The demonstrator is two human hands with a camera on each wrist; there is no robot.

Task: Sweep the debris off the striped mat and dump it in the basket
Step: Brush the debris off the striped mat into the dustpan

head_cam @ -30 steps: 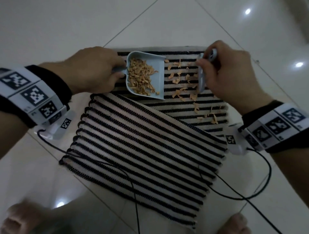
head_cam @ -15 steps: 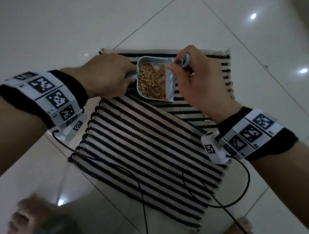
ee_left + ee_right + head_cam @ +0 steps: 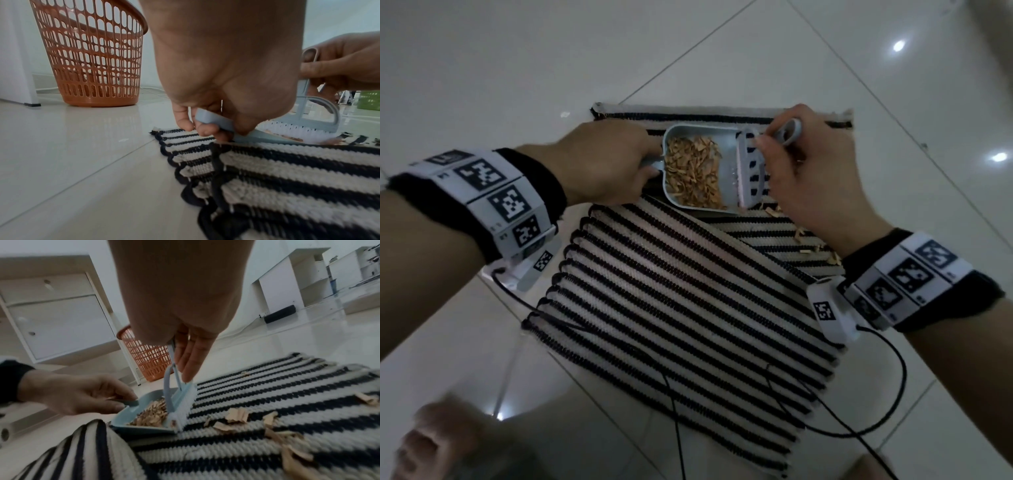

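A pale blue dustpan (image 3: 724,164) lies on the far part of the striped mat (image 3: 674,298), heaped with tan debris (image 3: 693,174). My left hand (image 3: 602,164) grips its short handle (image 3: 213,121). My right hand (image 3: 811,171) holds a small blue brush (image 3: 751,168) by its looped handle, bristles standing at the pan's mouth (image 3: 180,408). Loose tan chips (image 3: 236,415) lie on the mat to the right of the pan, partly hidden under my right hand in the head view. An orange slatted basket (image 3: 92,55) stands on the floor beyond the mat's left end.
The mat's near half is folded over the far half at a slant. White tile floor (image 3: 482,68) surrounds it. Black cables (image 3: 887,404) trail from both wrists across the mat. White cabinets (image 3: 51,313) stand behind the basket. A bare foot (image 3: 424,448) shows at bottom left.
The right hand swept the brush leftward from the scattered chips to the pan's mouth. More debris now lies in the pan and fewer chips show on the mat.
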